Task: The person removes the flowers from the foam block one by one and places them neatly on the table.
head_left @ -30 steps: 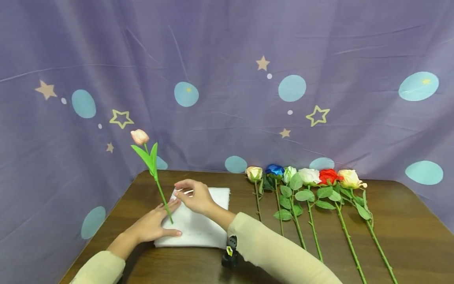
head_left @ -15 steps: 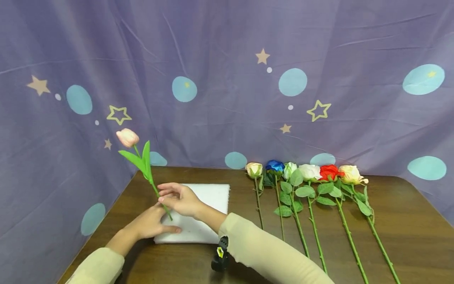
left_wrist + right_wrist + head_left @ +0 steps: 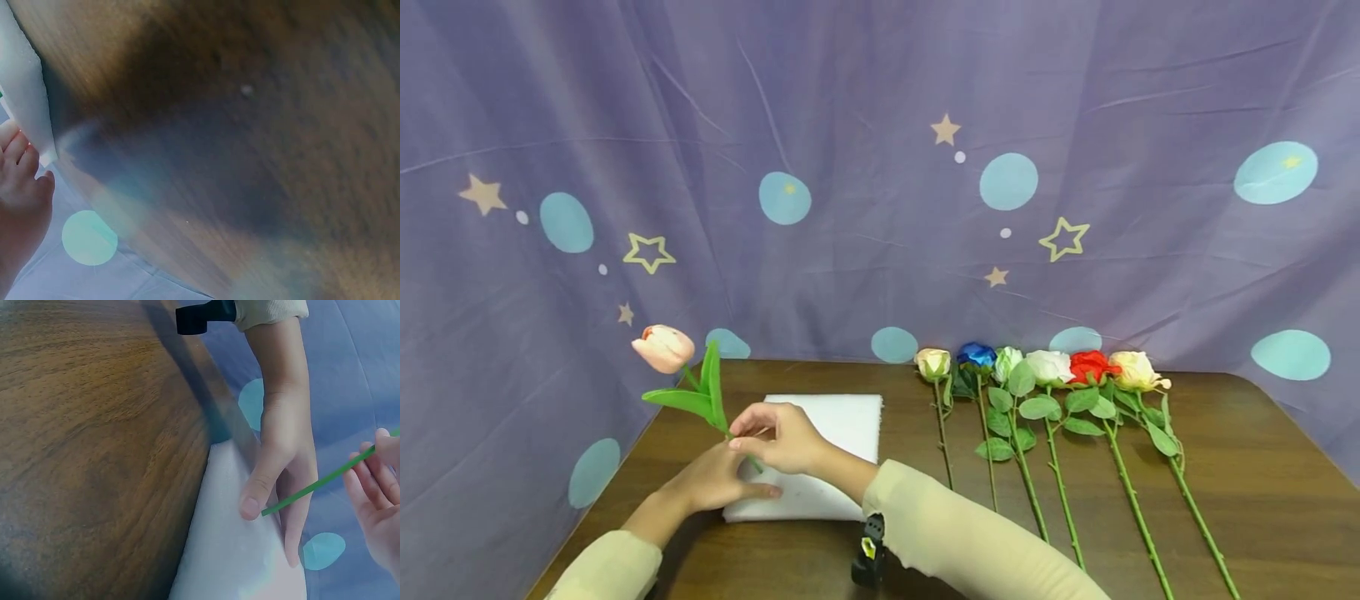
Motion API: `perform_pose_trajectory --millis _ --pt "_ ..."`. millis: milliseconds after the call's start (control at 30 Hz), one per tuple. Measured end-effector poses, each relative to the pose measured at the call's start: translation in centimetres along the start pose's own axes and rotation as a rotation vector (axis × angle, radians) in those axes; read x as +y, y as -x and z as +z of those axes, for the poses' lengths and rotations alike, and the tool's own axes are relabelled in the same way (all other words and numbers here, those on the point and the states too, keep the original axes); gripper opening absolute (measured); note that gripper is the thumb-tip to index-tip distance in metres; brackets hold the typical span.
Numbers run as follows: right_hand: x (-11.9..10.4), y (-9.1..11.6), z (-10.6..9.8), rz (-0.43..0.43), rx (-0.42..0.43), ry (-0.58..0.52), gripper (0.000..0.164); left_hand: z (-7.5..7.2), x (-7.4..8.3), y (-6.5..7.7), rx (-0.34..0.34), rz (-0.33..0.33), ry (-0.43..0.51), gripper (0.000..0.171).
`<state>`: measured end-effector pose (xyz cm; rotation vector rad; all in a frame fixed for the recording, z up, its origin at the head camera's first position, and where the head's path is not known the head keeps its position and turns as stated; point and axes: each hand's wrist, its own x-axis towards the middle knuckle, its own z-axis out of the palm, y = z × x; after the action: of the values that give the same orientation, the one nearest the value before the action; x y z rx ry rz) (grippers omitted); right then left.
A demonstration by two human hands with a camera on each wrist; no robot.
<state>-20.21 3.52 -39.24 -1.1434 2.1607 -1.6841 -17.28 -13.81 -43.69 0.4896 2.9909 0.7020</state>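
A pink tulip [image 3: 664, 348] with green leaves leans to the left at the left side of the head view. My right hand [image 3: 786, 437] pinches its green stem [image 3: 325, 479] between thumb and fingers. The stem's lower end points down at a white foam block [image 3: 842, 425], close by my left thumb in the right wrist view. My left hand [image 3: 711, 479] rests on the block's left part, thumb and fingers spread and fairly straight. Part of the left fingers is hidden behind the right hand in the head view.
To the right on the brown table [image 3: 1240, 467] lies a row of roses: cream [image 3: 933, 363], blue [image 3: 977, 356], pale green, white [image 3: 1048, 367], red [image 3: 1090, 367] and yellowish [image 3: 1137, 371]. A purple patterned curtain [image 3: 865, 100] hangs behind the table.
My right hand has moved left and now pinches the stem. The tulip head has swung left and down, leaning further. My left hand stays at the foam block.
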Motion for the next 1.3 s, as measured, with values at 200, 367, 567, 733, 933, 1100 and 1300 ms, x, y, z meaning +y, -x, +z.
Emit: perform_pose_trajectory --millis 200,367,567,733,933,1100,1300 --pt "0.4 0.4 0.1 -0.025 0.03 -0.005 0.012 0.0 -0.1 0.0 -0.028 0.023 -0.02 0.081" --pt "0.5 0.8 0.4 -0.051 0.038 0.027 0.013 0.0 0.1 0.1 -0.012 0.078 -0.066 0.074" --pt "1.1 0.9 0.3 -0.061 0.068 0.077 0.012 0.3 0.2 0.1 -0.015 0.082 -0.039 0.077" --pt "1.3 1.0 -0.3 -0.069 0.092 0.118 0.012 0.2 0.2 0.1 -0.008 0.05 -0.07 0.085" --pt "1.6 1.0 -0.9 -0.074 0.134 0.097 0.01 0.0 0.3 -0.1 -0.023 -0.017 -0.107 0.096" --pt "1.9 1.1 -1.0 -0.044 0.18 0.059 0.007 -0.3 0.6 0.0 -0.037 -0.035 -0.124 0.097" --pt "1.9 1.5 -1.0 -0.047 0.212 -0.001 0.007 -0.2 0.3 -0.1 -0.02 0.004 -0.129 0.095"
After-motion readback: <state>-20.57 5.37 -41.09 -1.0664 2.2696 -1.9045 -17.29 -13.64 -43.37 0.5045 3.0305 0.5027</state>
